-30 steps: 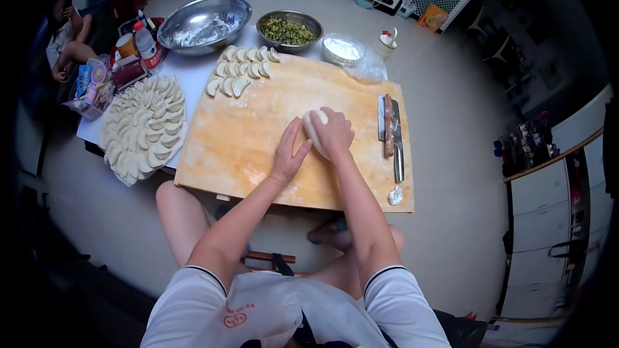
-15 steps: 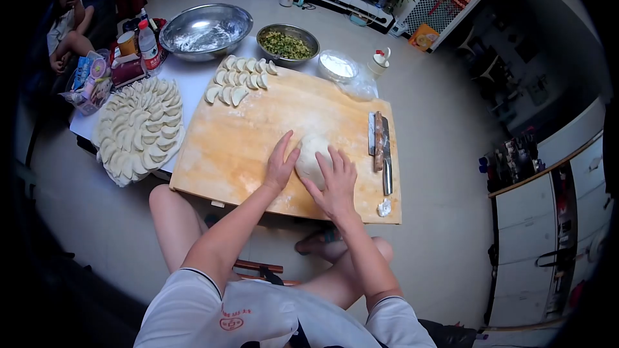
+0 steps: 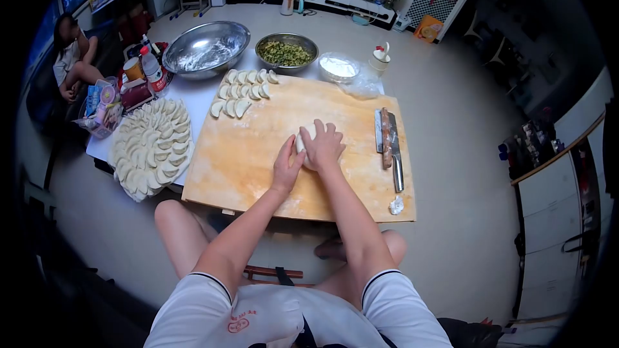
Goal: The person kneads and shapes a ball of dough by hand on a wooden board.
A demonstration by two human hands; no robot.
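A lump of white dough (image 3: 311, 131) lies near the middle of the wooden board (image 3: 238, 148), largely covered by my hands. My left hand (image 3: 287, 164) cups its left side with the fingers close together. Over its top and right side presses my right hand (image 3: 324, 146), fingers spread and bent around it. Several crescent dumplings (image 3: 241, 91) stand in rows at the board's far left corner. Along the right side lie a brown rolling pin (image 3: 386, 138) and a cleaver (image 3: 398, 171), with a small white scrap (image 3: 396, 205) below them.
Left of the board is a round tray of dumplings (image 3: 151, 148). Behind stand a large metal bowl (image 3: 206, 49), a bowl of green filling (image 3: 286, 50), a bowl of white flour (image 3: 339, 66) and a lidded container (image 3: 380, 58). A person (image 3: 74, 58) sits at far left.
My right hand has moved up and left over the dough, covering more of it. My hands are closer together. The whole view has shifted slightly.
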